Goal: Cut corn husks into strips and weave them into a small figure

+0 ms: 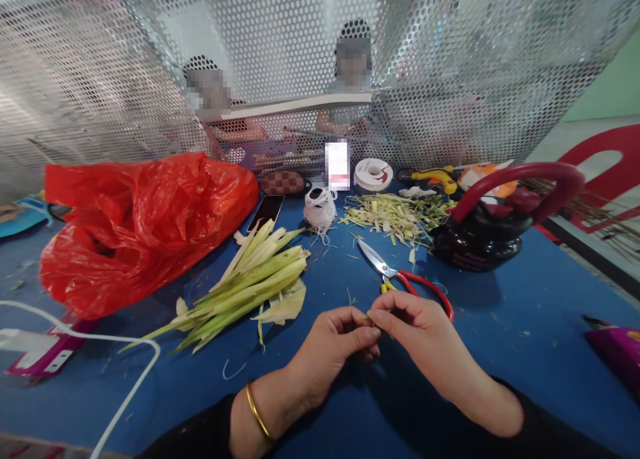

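Observation:
My left hand [334,344] and my right hand [417,329] meet over the blue table [500,326], fingertips pinched together on a small thin green leaf piece [369,320] that is mostly hidden between them. A gold bangle circles my left wrist. Just beyond my right hand lie red-handled scissors [400,276], blades pointing away to the left. A bundle of pale green leaf strips [245,286] lies to the left of my hands.
A red plastic bag [135,226] fills the left. A white thread spool [320,206], a phone [266,211], leaf scraps [395,216], a black basket with a red handle [480,236] and a glue gun [437,177] stand behind. A white cable [125,392] runs at the near left. Two people sit behind the perforated screen [450,59].

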Demonstrator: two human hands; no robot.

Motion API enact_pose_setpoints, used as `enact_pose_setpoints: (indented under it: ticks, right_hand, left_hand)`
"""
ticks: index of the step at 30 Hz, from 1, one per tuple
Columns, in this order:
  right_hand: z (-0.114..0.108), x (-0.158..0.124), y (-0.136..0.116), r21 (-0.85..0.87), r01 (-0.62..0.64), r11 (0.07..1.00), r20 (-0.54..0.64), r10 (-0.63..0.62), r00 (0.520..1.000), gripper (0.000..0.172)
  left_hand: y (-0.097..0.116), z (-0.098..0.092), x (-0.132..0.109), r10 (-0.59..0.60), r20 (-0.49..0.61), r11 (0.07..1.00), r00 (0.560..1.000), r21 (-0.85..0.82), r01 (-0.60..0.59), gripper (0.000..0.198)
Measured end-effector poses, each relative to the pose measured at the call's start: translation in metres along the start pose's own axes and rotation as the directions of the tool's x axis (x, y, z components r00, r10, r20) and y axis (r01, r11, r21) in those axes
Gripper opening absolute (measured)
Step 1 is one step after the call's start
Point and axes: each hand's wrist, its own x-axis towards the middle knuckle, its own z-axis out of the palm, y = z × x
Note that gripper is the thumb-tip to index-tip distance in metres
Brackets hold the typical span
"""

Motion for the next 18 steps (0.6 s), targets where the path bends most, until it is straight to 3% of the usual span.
enact_pose_setpoints:
  ticks: [6, 9, 15, 18]
  right_hand:
    - [-0.0054, 0.0032, -0.0018, 0.096, 0.037, 0.995, -0.081, -0.03, 0.996, 0.026]
    - [-0.007, 0.0033, 0.0, 0.042, 0.034, 0.999, -0.059, -0.031, 0.998, 0.023]
    - [-0.0022, -0.0019, 0.005, -0.135, 0.091, 0.987, 0.009, -0.09, 0.996, 0.017]
    - [-0.0028, -0.0039, 0.0021, -0.188, 0.12, 0.975, 0.048, -0.113, 0.992, 0.014]
  left_hand:
    - [0.0035, -0.0033, 0.0012, 0.041, -0.119, 0.993, 0.992, -0.106, -0.053, 0.028]
    - [0.0061, -0.0057, 0.0013, 0.062, -0.184, 0.987, 0.981, -0.138, -0.088, 0.026]
    - [0.008, -0.0065, -0.0003, 0.057, -0.086, 0.99, 0.995, -0.122, -0.067, 0.027]
    - [0.0079, -0.0072, 0.0, 0.103, -0.103, 0.99, 0.989, -0.085, -0.112, 0.027]
